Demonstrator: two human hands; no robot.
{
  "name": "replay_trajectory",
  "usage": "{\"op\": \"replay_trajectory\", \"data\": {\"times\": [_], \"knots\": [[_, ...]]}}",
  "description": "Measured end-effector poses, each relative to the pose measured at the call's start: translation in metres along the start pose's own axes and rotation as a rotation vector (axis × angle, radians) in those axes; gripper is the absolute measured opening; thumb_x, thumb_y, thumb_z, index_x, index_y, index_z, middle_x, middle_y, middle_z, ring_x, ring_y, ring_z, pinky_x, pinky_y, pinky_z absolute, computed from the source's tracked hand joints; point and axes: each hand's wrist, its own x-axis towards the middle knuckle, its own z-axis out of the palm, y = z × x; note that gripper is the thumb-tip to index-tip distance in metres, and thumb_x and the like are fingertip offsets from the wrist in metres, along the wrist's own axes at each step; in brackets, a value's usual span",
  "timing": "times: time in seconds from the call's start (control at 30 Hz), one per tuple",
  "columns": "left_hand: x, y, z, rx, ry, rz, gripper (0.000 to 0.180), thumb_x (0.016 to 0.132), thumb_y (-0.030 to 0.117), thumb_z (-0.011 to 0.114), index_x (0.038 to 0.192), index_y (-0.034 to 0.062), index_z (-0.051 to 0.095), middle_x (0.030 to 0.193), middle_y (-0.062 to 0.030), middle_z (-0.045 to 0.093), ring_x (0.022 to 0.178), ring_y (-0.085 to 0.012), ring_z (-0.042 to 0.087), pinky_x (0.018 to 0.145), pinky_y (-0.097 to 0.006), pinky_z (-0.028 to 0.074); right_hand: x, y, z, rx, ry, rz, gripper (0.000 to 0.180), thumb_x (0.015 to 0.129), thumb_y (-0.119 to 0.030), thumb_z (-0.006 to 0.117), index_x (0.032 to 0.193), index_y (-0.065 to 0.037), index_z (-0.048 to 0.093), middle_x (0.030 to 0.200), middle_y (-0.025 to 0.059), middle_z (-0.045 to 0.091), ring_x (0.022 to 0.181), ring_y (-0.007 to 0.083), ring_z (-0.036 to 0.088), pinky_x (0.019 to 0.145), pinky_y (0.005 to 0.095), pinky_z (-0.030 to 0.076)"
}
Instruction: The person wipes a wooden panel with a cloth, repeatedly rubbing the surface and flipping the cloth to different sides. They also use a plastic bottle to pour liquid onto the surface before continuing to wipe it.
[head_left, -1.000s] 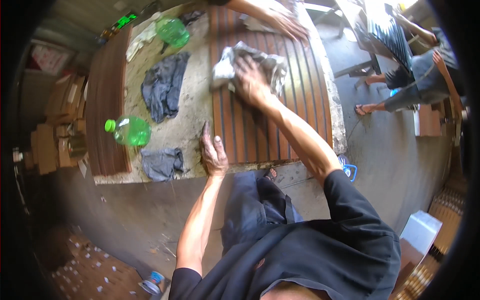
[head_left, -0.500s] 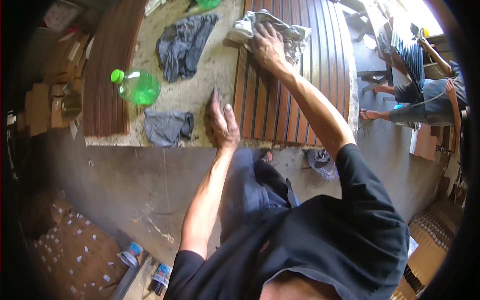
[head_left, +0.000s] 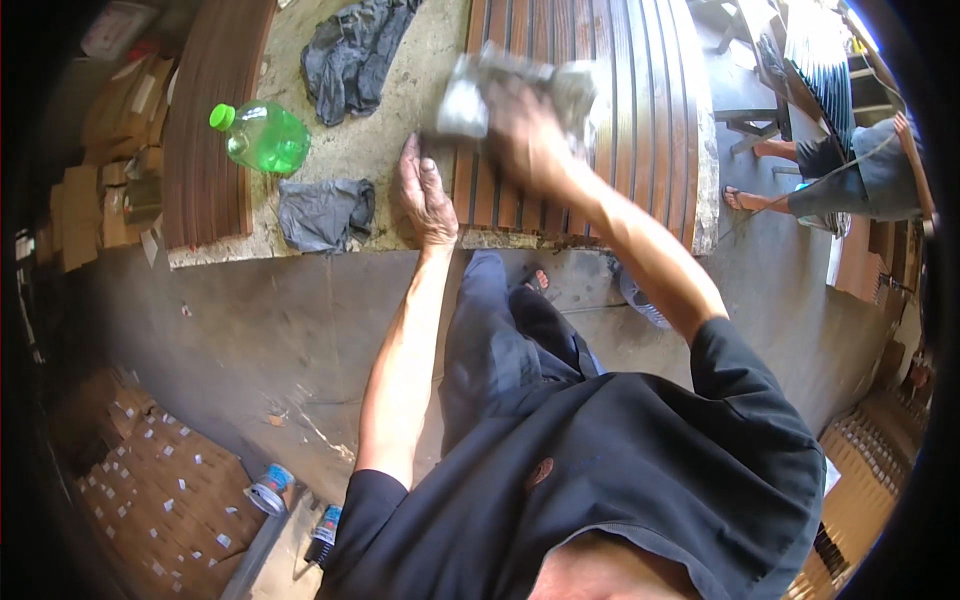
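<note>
My right hand (head_left: 528,135), blurred by motion, presses a whitish-grey rag (head_left: 465,108) onto a brown slatted wooden panel (head_left: 640,130). The panel has dark grooves running away from me. My left hand (head_left: 428,205) is open, fingers stretched and thumb apart, beside the panel's left edge near the front of the table (head_left: 400,130). Its fingers are stained dark. Left of that hand lies a small grey cloth (head_left: 325,212), and farther off a bigger, crumpled dark grey cloth (head_left: 355,60). A clear bottle (head_left: 268,138) with green liquid and a green cap lies on its side.
A stack of brown slats (head_left: 210,130) fills the table's left side. Cardboard boxes (head_left: 85,215) stand at far left, and a large brown carton stack (head_left: 165,500) at lower left. Another person (head_left: 845,180) is at the right, near a wooden frame.
My right hand and the rag have moved slightly nearer over the panel. The view has shifted, so the table sits higher. My left hand stays by the panel edge.
</note>
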Motion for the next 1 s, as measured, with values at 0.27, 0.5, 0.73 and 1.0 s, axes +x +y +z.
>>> {"op": "replay_trajectory", "data": {"times": [0.27, 0.5, 0.73, 1.0], "knots": [[0.002, 0.008, 0.012, 0.792, -0.282, 0.273, 0.051, 0.106, 0.040, 0.039, 0.140, 0.0042, 0.053, 0.141, -0.0217, 0.054, 0.138, -0.0400, 0.040, 0.115, -0.047, 0.032, -0.064, 0.067, -0.050, -0.218, -0.006, -0.048, 0.045, 0.088, -0.024, 0.058, 0.127, -0.002, 0.060, 0.139, 0.0217, 0.053, 0.137, 0.0385, 0.040, 0.115, 0.0559, 0.031], [0.003, 0.004, 0.002, 0.821, -0.430, 0.331, 0.055, 0.107, 0.038, 0.036, 0.139, -0.0027, 0.053, 0.142, -0.0210, 0.054, 0.140, -0.0417, 0.039, 0.116, -0.048, 0.030, -0.161, -0.024, -0.038, -0.046, 0.076, 0.329, 0.065, 0.086, -0.030, 0.062, 0.143, -0.002, 0.048, 0.151, 0.0205, 0.042, 0.143, 0.0413, 0.034, 0.117, 0.0570, 0.027], [0.005, 0.010, 0.028, 0.764, -0.487, 0.402, 0.053, 0.107, 0.035, 0.036, 0.136, -0.0050, 0.054, 0.141, -0.0238, 0.053, 0.138, -0.0412, 0.042, 0.116, -0.047, 0.032, -0.143, 0.120, -0.102, -0.237, 0.305, 0.687, 0.047, 0.097, -0.021, 0.051, 0.140, -0.002, 0.050, 0.153, 0.0201, 0.041, 0.140, 0.0433, 0.037, 0.113, 0.0541, 0.034], [0.004, 0.007, 0.016, 0.817, -0.459, 0.423, 0.046, 0.106, 0.026, 0.039, 0.135, -0.0045, 0.055, 0.140, -0.0243, 0.054, 0.135, -0.0409, 0.046, 0.115, -0.047, 0.034, -0.235, 0.001, -0.079, -0.178, 0.113, 0.708, 0.050, 0.094, -0.022, 0.056, 0.140, -0.001, 0.052, 0.154, 0.0174, 0.041, 0.144, 0.0411, 0.033, 0.115, 0.0531, 0.029]]}}
